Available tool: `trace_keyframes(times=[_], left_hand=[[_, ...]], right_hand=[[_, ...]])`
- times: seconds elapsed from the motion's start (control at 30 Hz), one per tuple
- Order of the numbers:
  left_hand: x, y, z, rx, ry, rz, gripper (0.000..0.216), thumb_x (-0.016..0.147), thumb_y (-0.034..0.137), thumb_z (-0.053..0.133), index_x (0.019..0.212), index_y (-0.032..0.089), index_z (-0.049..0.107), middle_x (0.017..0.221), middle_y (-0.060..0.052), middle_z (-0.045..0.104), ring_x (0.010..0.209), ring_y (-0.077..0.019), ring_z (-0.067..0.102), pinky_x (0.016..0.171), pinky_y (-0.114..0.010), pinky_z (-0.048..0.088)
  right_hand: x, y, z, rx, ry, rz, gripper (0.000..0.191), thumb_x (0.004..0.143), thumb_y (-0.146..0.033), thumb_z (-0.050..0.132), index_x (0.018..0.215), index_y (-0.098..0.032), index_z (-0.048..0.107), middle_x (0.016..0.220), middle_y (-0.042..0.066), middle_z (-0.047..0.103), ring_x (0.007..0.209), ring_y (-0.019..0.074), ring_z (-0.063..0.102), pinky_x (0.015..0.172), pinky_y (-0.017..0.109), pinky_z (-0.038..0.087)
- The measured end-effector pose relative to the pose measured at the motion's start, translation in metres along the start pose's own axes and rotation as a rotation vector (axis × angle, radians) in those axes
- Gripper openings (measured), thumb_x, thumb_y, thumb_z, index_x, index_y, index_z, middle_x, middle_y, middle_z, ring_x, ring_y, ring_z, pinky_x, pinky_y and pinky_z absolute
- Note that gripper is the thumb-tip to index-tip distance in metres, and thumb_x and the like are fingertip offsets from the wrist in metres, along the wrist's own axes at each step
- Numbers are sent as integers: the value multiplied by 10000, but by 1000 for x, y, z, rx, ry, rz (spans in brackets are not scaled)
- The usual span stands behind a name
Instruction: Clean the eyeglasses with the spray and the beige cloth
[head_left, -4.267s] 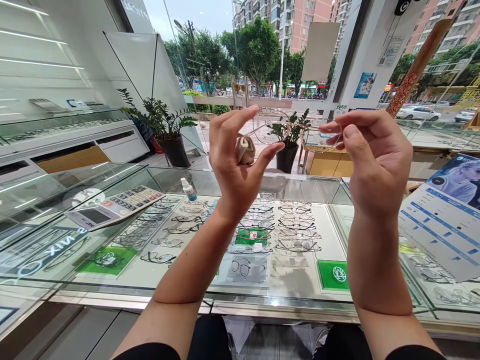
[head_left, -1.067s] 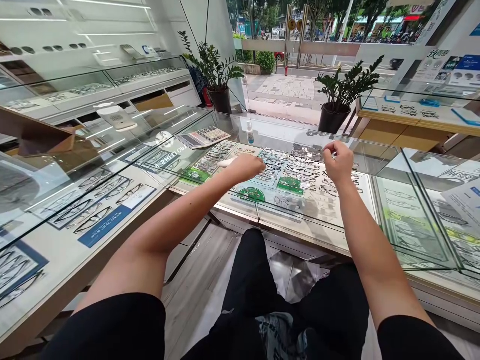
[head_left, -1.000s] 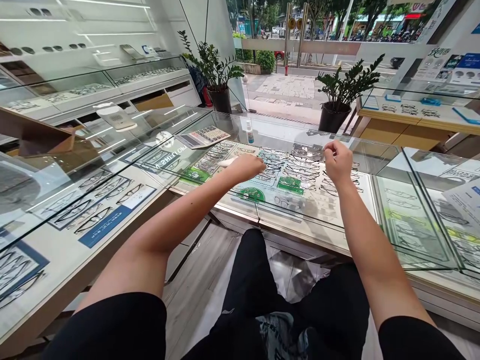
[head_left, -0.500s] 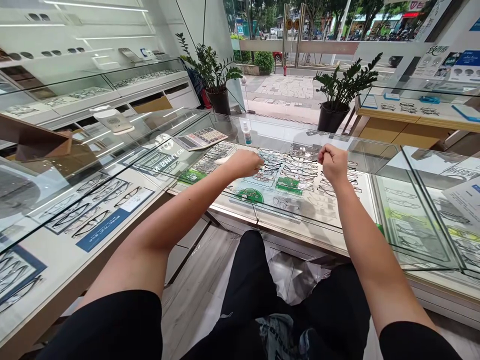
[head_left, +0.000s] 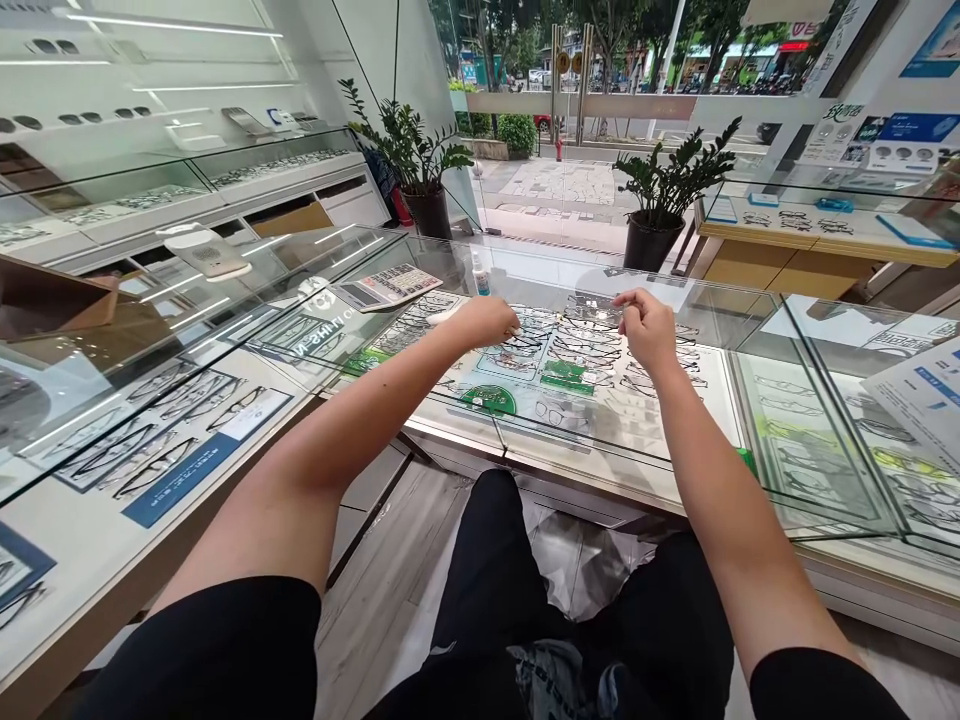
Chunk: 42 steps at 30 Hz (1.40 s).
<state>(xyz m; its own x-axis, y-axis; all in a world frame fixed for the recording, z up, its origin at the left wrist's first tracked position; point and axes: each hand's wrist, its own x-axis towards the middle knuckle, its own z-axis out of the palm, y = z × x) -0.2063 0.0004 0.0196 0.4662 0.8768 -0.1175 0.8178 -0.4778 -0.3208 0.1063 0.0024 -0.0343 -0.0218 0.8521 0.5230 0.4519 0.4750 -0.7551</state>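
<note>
With our right hand (head_left: 646,325) pinched on thin glasses (head_left: 592,312) and our left hand (head_left: 487,320) closed over a cloth (head_left: 444,316), we risk scratching the glass counter (head_left: 675,470) (or bending the frame).

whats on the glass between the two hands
In the head view, nothing lies on the counter glass between the left hand and right hand; only rows of displayed glasses show beneath it.

On the bench (head_left: 675,470), the calculator (head_left: 390,287) lies left of the spray bottle (head_left: 480,275); two potted plants (head_left: 424,170) stand behind the bottle, and a leaflet (head_left: 919,395) lies far right of it
</note>
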Motion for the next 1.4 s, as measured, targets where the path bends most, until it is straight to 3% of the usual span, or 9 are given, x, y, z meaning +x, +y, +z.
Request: trace_keyframes(times=[0.2, 0.33, 0.47, 0.63, 0.77, 0.9, 1.13, 1.4], left_hand=[[-6, -16, -34, -79, 115, -11, 192, 876, 269, 666, 868, 232, 854, 837, -78, 804, 749, -225, 659, 687, -322, 404], [-5, -11, -61, -348, 347, 73, 205, 857, 335, 681, 850, 216, 848, 908, -70, 807, 760, -203, 629, 718, -333, 422], [12, 18, -72, -755, 590, 70, 187, 866, 334, 707, 836, 180, 808, 834, -68, 758, 758, -200, 618, 736, -348, 437], [63, 68, -68, -1197, 750, 150, 193, 896, 357, 730, 827, 179, 760, 837, -42, 757, 825, -193, 644, 787, -327, 470], [103, 105, -61, -1375, 777, 221, 221, 906, 395, 731, 851, 181, 732, 866, -41, 764, 839, -181, 651, 802, -309, 489], [122, 129, -46, -1503, 822, 203, 329, 871, 513, 785, 847, 191, 721, 848, -38, 739, 789, -172, 609, 763, -298, 481], [118, 134, -25, -1649, 853, 105, 474, 807, 662, 889, 816, 209, 748, 728, -8, 637, 643, -139, 467, 609, -284, 372], [109, 139, -26, -1718, 815, 108, 493, 779, 669, 935, 802, 203, 776, 768, -16, 668, 636, -121, 452, 589, -281, 351]], right_hand=[[0, -1, 1, 87, 15, -4, 269, 876, -210, 490, 969, -235, 741, 591, -45, 638, 576, 185, 589, 679, 362, 465], [-2, -6, 4, 156, -6, -8, 213, 856, -211, 536, 965, -237, 718, 621, -39, 671, 573, 173, 595, 659, 352, 474], [1, -12, -4, 257, 34, -15, 179, 835, -214, 565, 950, -245, 698, 656, -33, 698, 603, 167, 619, 651, 337, 489], [15, -2, -37, 230, 61, -21, 98, 859, -275, 618, 899, -244, 702, 642, -37, 689, 597, 156, 635, 635, 322, 482], [22, 18, -60, 241, 92, 1, 154, 877, -395, 694, 882, -241, 699, 624, -37, 672, 586, 151, 624, 623, 315, 469], [20, 29, -63, 320, 31, 38, 350, 886, -573, 783, 886, -240, 676, 589, -57, 628, 542, 134, 570, 591, 298, 448], [10, 21, -49, 389, -110, 23, 587, 876, -807, 795, 920, -232, 686, 609, -53, 615, 560, 130, 559, 583, 291, 434], [7, 11, -50, 433, -59, 33, 568, 863, -772, 837, 896, -222, 699, 615, -43, 628, 555, 128, 575, 578, 300, 455]])
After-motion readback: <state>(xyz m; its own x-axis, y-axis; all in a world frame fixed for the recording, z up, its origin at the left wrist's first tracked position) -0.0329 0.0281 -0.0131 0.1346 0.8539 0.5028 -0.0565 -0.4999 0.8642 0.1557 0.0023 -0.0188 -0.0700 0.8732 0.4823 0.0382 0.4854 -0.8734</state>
